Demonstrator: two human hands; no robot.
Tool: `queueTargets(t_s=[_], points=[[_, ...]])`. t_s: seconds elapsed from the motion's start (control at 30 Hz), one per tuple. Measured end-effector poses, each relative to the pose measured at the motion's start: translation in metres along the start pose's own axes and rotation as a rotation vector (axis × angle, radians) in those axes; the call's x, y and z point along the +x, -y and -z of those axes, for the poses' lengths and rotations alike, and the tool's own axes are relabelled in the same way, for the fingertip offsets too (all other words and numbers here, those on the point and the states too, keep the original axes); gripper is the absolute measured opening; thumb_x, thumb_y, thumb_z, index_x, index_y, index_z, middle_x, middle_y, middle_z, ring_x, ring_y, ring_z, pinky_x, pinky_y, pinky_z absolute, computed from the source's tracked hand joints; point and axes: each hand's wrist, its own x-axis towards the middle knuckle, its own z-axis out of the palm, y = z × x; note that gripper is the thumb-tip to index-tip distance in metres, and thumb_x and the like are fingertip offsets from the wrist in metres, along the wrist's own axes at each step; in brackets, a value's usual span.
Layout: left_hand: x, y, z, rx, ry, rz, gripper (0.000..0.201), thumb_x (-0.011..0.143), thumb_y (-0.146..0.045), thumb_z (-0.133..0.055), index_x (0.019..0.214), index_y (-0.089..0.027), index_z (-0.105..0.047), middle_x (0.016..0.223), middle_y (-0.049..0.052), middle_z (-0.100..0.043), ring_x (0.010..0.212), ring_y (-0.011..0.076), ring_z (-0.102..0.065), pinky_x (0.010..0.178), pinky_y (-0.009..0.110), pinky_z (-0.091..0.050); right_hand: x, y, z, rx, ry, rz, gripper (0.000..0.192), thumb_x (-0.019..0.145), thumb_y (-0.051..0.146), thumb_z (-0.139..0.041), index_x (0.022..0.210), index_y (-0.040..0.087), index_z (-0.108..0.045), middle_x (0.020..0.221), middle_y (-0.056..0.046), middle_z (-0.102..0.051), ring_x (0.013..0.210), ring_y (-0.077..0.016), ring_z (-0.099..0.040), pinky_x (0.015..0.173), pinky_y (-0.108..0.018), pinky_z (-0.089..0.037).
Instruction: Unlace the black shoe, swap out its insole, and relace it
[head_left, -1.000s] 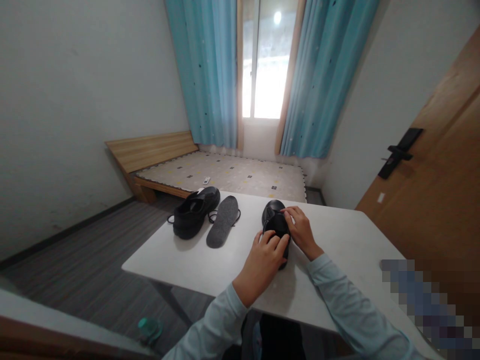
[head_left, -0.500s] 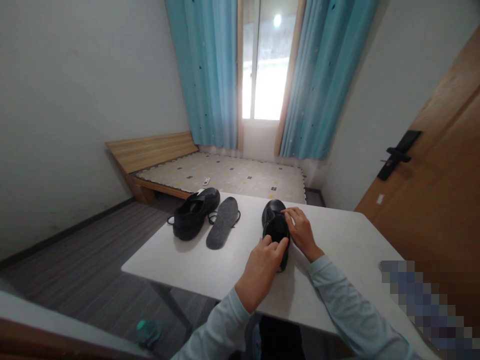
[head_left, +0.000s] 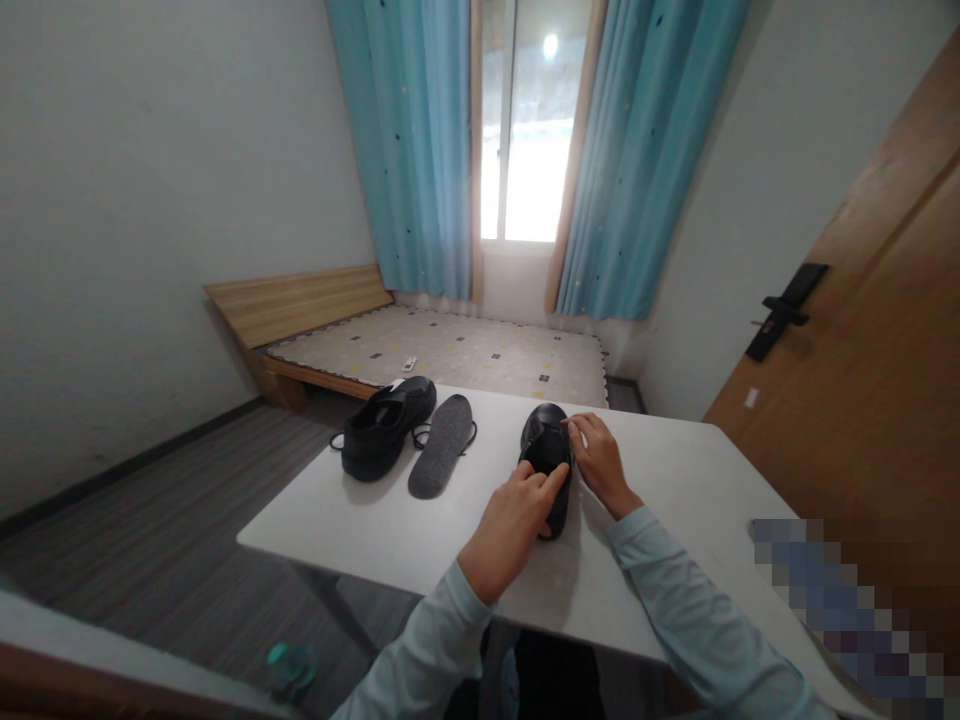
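Note:
A black shoe [head_left: 544,420] rests on the white table [head_left: 645,560] in front of me, toe pointing away and opening upward. Over its heel end, my left hand [head_left: 514,520] grips the collar with bent fingers. My right hand [head_left: 598,462] pinches the right edge of the opening near the tongue; what exactly lies between those fingertips is too small to tell. To the left lies a grey insole [head_left: 441,450], flat on the table with dark laces showing at both sides. Beyond it stands the other black shoe [head_left: 379,440], its laces loose.
Behind the table is a low bed [head_left: 480,345] with a patterned cover and a small white remote [head_left: 409,364]. A wooden door [head_left: 847,350] with a black handle stands at the right. A greenish clear object [head_left: 292,665] is on the floor at lower left.
The view has shifted slightly. My left hand has moved a little on the shoe's collar, while my right hand keeps its place at the opening's edge.

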Motion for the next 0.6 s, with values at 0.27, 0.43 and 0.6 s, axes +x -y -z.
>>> queueTargets(t_s=[0.27, 0.43, 0.6], points=[[0.001, 0.008, 0.017, 0.014, 0.088, 0.056, 0.043, 0.075, -0.003, -0.063, 0.113, -0.02, -0.051, 0.101, 0.004, -0.061, 0.105, 0.019, -0.052, 0.084, 0.026, -0.049, 0.001, -0.002, 0.001, -0.043, -0.007, -0.025, 0.032, 0.094, 0.03, -0.034, 0.089, 0.018, -0.063, 0.09, -0.01, -0.064, 0.091, -0.0227, -0.058, 0.085, -0.038, -0.044], [-0.001, 0.016, 0.027, 0.065, 0.08, 0.013, 0.051, 0.074, -0.009, -0.068, 0.12, -0.024, -0.05, 0.107, 0.005, -0.06, 0.106, 0.0195, -0.052, 0.086, 0.029, -0.048, 0.001, -0.001, 0.001, -0.06, 0.005, -0.035, 0.031, 0.095, 0.028, -0.033, 0.089, 0.018, -0.062, 0.091, -0.01, -0.064, 0.091, -0.0224, -0.058, 0.086, -0.036, -0.043], [-0.006, 0.032, 0.029, 0.126, 0.0, 0.009, 0.057, 0.071, -0.014, -0.072, 0.123, -0.025, -0.05, 0.105, 0.004, -0.062, 0.104, 0.0202, -0.053, 0.084, 0.03, -0.049, 0.0, -0.002, 0.001, -0.071, 0.005, -0.037, 0.031, 0.095, 0.028, -0.034, 0.089, 0.018, -0.062, 0.091, -0.009, -0.064, 0.091, -0.0219, -0.058, 0.085, -0.035, -0.042]])
